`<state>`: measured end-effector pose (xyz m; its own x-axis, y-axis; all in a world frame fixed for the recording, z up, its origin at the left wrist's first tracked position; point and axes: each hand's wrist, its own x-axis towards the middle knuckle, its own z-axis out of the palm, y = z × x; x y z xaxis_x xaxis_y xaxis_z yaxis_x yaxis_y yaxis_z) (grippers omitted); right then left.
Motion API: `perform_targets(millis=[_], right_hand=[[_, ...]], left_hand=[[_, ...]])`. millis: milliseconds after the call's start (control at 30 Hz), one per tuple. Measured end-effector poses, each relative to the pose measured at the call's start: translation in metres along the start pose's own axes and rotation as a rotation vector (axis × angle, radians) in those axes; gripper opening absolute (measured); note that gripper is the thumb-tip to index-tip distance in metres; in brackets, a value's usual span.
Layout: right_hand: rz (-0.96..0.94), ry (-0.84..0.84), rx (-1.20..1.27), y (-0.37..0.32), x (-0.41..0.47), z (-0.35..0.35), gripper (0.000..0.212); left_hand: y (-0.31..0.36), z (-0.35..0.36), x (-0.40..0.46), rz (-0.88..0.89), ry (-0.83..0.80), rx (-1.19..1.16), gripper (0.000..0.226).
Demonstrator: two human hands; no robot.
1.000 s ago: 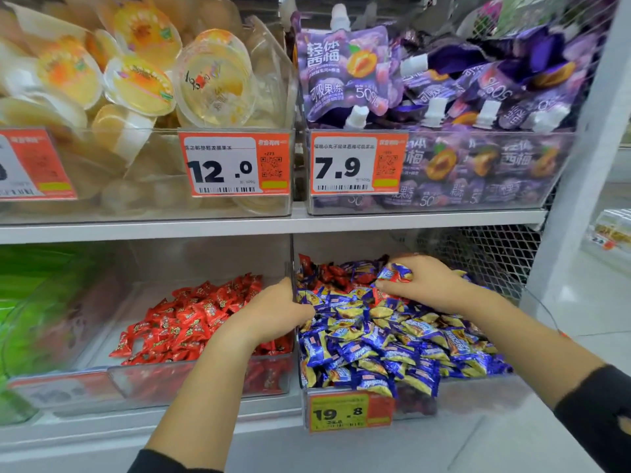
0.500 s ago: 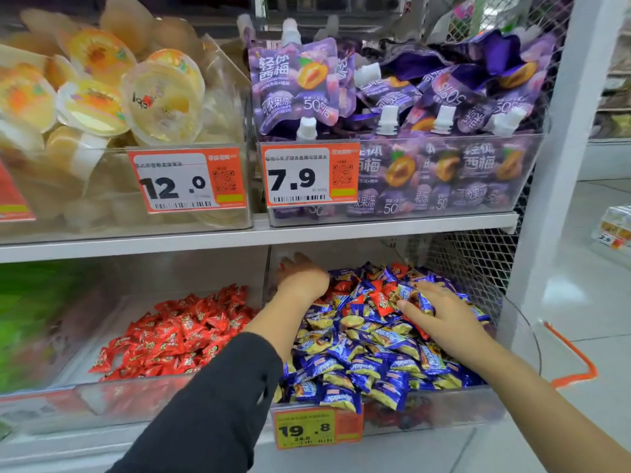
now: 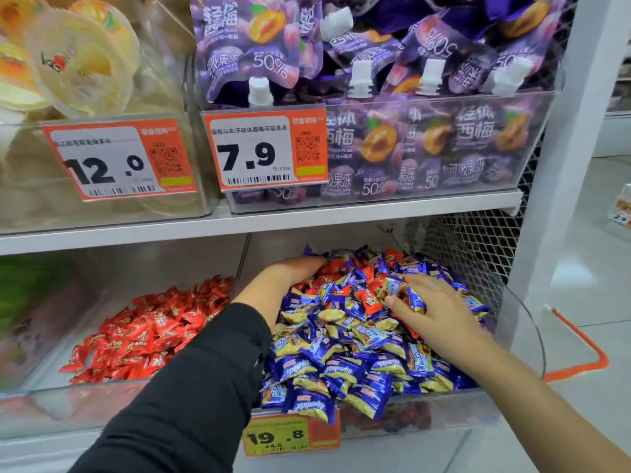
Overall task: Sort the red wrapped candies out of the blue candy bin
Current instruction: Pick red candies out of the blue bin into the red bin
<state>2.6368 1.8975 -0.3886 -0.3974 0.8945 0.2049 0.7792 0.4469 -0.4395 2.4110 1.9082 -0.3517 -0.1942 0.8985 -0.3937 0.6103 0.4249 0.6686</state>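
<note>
Since half a second ago the view has come closer to the shelf, and both hands have stayed in the blue bin (image 3: 522, 322); the left hand (image 3: 293, 271) has gone a little deeper toward the back, and the right hand (image 3: 440, 312) lies nearly where it was.

The blue bin is a clear box on the lower shelf, filled with blue candies (image 3: 345, 363). To the left of it, touching its wall, stands the red bin (image 3: 51, 401) with a heap of red candies (image 3: 146, 332). Above the blue bin, on the upper shelf, is a box of purple pouches (image 3: 426, 145), and left of that a box of jelly cups (image 3: 85, 63). On the front of the blue bin hangs a yellow tag (image 3: 290, 435) reading 19.8.

The left arm, in a black sleeve (image 3: 191, 387), reaches over the left side of the blue bin. The left hand rests at the back left of the bin with fingers bent down into the candies; whether it holds any I cannot tell. The right hand lies flat on the right side of the pile, fingers spread and straight, gripping nothing.

The stray reds (image 3: 367, 295) are in the back middle of the blue bin, between the two hands, mixed with the blue ones.
</note>
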Motion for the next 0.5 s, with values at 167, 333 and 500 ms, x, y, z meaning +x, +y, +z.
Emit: perform_targets(millis=[167,333,500], right_hand=[[-0.006,0.001,-0.015,0.002,0.001,0.003,0.06],[-0.014,0.042,0.026,0.001,0.0,0.003,0.063],[0.038,0.086,0.101,-0.002,-0.007,-0.003,0.062]], left_hand=[[0.011,0.008,0.003,0.095,0.011,-0.15,0.055],[0.02,0.007,-0.008,0.179,0.011,-0.15,0.05],[0.033,0.013,-0.031,0.295,0.019,-0.051,0.051]])
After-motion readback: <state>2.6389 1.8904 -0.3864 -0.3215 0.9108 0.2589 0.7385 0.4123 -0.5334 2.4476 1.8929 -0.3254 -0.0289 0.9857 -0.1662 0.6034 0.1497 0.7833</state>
